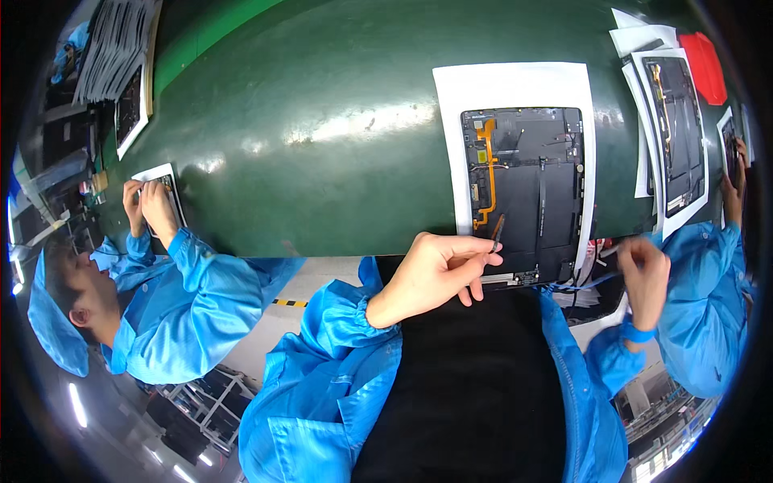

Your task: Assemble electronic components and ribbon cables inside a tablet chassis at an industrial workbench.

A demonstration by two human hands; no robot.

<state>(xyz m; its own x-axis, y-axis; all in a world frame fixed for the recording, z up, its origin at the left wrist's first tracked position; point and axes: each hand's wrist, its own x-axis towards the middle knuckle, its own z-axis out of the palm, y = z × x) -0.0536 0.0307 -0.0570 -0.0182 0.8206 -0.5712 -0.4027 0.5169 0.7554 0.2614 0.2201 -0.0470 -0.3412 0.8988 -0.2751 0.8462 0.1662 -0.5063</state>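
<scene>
An opened tablet housing (527, 185) with a black interior lies on a white sheet (515, 84), close to the table's near edge. An orange flex cable (491, 181) runs along its left side. My left hand (443, 270) is over the lower left corner of the housing, thumb and fingers pinching a small thin brown strip (498, 229) that points up. To the right of the housing, my right hand (646, 270) is raised with its fingers curled in. Whatever it may hold is hidden. A blue band (636, 332) circles the right wrist.
On the right, another opened tablet (676, 133) rests on stacked white sheets beside a red object (703, 68). Co-workers sit left (161, 322) and right (700, 314), handling similar parts. A stack of grey sheets (117, 48) stands far left on the green table (322, 161).
</scene>
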